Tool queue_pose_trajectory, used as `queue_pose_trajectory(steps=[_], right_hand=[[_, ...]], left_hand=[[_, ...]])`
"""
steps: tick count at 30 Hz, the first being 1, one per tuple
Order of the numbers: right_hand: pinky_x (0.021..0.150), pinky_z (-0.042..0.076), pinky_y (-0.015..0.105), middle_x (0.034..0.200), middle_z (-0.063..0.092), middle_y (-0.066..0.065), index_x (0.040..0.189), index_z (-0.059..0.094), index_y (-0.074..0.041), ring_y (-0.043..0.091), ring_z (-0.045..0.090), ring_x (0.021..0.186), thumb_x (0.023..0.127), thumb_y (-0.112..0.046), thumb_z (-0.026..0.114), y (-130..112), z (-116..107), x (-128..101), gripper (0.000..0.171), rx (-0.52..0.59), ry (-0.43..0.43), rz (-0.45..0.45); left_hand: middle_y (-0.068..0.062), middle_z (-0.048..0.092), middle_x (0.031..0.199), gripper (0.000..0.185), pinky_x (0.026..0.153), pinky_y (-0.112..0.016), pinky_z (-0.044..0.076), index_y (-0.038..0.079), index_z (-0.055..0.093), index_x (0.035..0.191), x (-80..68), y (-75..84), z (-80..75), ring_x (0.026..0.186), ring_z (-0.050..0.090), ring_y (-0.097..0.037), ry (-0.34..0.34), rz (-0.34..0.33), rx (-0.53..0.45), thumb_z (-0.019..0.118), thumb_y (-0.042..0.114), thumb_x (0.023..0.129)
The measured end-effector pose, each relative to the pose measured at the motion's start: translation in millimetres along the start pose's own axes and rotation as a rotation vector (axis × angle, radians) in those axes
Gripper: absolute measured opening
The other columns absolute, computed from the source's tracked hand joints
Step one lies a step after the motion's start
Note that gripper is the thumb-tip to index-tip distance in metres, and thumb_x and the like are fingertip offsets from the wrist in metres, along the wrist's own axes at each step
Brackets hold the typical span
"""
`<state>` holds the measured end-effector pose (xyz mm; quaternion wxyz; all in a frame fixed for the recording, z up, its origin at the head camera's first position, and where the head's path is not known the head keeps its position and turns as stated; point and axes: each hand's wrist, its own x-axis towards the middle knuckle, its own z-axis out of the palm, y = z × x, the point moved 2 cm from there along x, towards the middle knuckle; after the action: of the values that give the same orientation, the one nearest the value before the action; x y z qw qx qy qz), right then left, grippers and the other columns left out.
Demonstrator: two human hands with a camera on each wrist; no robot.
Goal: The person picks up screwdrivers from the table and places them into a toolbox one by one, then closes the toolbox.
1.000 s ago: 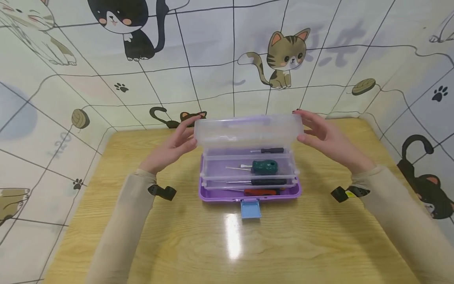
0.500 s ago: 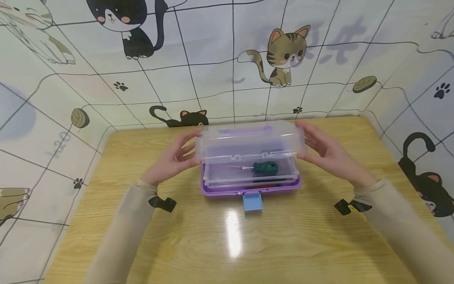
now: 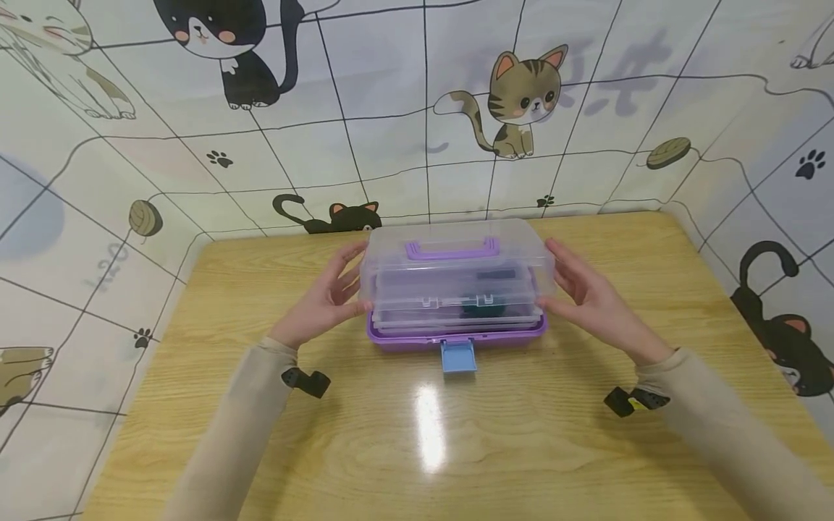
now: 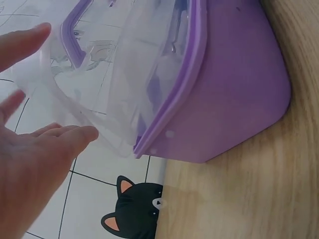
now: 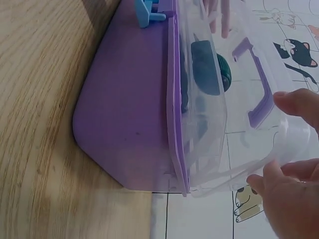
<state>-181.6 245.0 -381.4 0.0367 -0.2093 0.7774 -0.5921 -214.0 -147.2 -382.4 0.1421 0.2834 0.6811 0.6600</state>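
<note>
One purple toolbox (image 3: 456, 339) sits on the far middle of the wooden table (image 3: 430, 449), its clear lid (image 3: 456, 271) lowered almost onto the base with a thin gap showing along the front edge. A purple handle (image 3: 452, 250) lies flat on top of the lid, and a blue latch (image 3: 459, 357) hangs open at the near front, pointing toward the person. Through the plastic a dark green screwdriver handle (image 3: 483, 307) shows dimly in the inner tray.

Both hands flank the lid. The left hand (image 3: 329, 297) touches its left end with straight, spread fingers; the right hand (image 3: 586, 293) presses the right end the same way, fingers apart and not curled round anything. Beige sleeves (image 3: 228, 427) cover both forearms.

Behind the table stands a wall sheet printed with cartoon cats (image 3: 521, 94).
</note>
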Motion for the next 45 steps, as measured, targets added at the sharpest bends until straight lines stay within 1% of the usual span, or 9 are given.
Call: queue_pose_trajectory(steps=[4,7,13,19,23,26,31,37,45], right_hand=[[0.105,0.027,0.015,0.159,0.012,0.017,0.154,0.018,-0.004,0.032,0.017,0.143,0.085,0.008,0.068,0.1,2.2,-2.5,0.086,-0.045,0.012,0.019],[0.104,0.03,0.015,0.157,0.018,0.017,0.153,0.023,-0.004,0.031,0.023,0.141,0.089,0.004,0.065,1.0,3.9,-3.4,0.076,-0.013,0.047,0.041],[0.102,0.035,0.017,0.154,0.027,0.018,0.15,0.031,-0.001,0.026,0.031,0.138,0.094,-0.003,0.061,5.5,5.6,-2.4,0.063,0.054,0.121,0.091],[0.11,0.026,0.026,0.156,0.024,0.015,0.151,0.029,-0.004,0.03,0.021,0.142,0.095,-0.009,0.062,9.1,4.9,-2.4,0.065,-0.033,0.09,0.109],[0.114,0.013,0.049,0.159,0.016,0.011,0.155,0.022,-0.014,0.031,0.012,0.144,0.097,-0.019,0.06,11.3,2.5,-3.0,0.069,-0.155,0.04,0.152],[0.111,0.012,0.06,0.159,0.014,0.009,0.156,0.018,-0.022,0.035,0.012,0.144,0.097,-0.023,0.06,13.1,1.3,-4.4,0.073,-0.268,0.0,0.149],[0.109,0.014,0.064,0.158,0.015,0.015,0.156,0.015,-0.021,0.044,0.016,0.141,0.093,-0.02,0.066,16.6,0.6,-7.4,0.08,-0.352,-0.029,0.094],[0.109,0.015,0.062,0.157,0.016,0.017,0.156,0.016,-0.017,0.044,0.017,0.14,0.09,-0.017,0.07,21.6,2.1,-9.5,0.085,-0.377,-0.034,0.065],[0.107,0.018,0.065,0.157,0.02,0.018,0.156,0.019,-0.019,0.045,0.019,0.139,0.084,-0.017,0.077,28.2,5.9,-14.9,0.093,-0.379,-0.012,0.064]], left_hand=[[-0.014,0.001,0.16,0.107,0.114,-0.033,0.019,0.021,-0.001,0.156,-2.1,-8.7,3.0,0.145,0.013,-0.027,0.048,-0.055,-0.04,0.064,-0.017,0.081],[-0.013,0.002,0.16,0.106,0.113,-0.029,0.018,0.018,-0.005,0.156,-4.8,-15.1,5.8,0.145,0.011,-0.022,0.093,-0.104,-0.022,0.066,-0.012,0.083],[-0.008,0.014,0.159,0.087,0.11,-0.024,0.025,0.001,0.011,0.154,-4.9,-20.5,11.7,0.143,0.018,-0.015,0.182,-0.155,0.104,0.069,0.005,0.09],[-0.007,0.022,0.157,0.075,0.11,-0.029,0.027,0.003,0.023,0.152,-4.0,-18.8,14.3,0.142,0.021,-0.016,0.225,-0.179,0.163,0.066,0.004,0.091],[-0.01,0.019,0.158,0.074,0.113,-0.035,0.024,0.001,0.02,0.152,-4.9,-16.2,15.7,0.143,0.019,-0.021,0.22,-0.193,0.176,0.064,0.0,0.092],[-0.011,0.018,0.158,0.073,0.114,-0.036,0.021,0.001,0.019,0.152,-7.1,-15.1,17.4,0.143,0.018,-0.021,0.209,-0.191,0.194,0.063,0.001,0.093],[-0.003,0.019,0.158,0.076,0.113,-0.03,0.021,0.008,0.02,0.154,-12.4,-23.0,18.5,0.143,0.018,-0.014,0.178,-0.163,0.23,0.065,0.008,0.093],[-0.001,0.015,0.16,0.083,0.113,-0.037,0.022,0.014,0.016,0.156,-18.5,-33.9,20.2,0.144,0.016,-0.018,0.143,-0.097,0.262,0.067,0.007,0.091],[0.003,0.011,0.16,0.093,0.1,-0.034,0.042,0.024,0.015,0.156,-24.8,-41.7,25.2,0.139,0.029,-0.028,0.159,-0.186,0.061,0.072,0.001,0.086]])
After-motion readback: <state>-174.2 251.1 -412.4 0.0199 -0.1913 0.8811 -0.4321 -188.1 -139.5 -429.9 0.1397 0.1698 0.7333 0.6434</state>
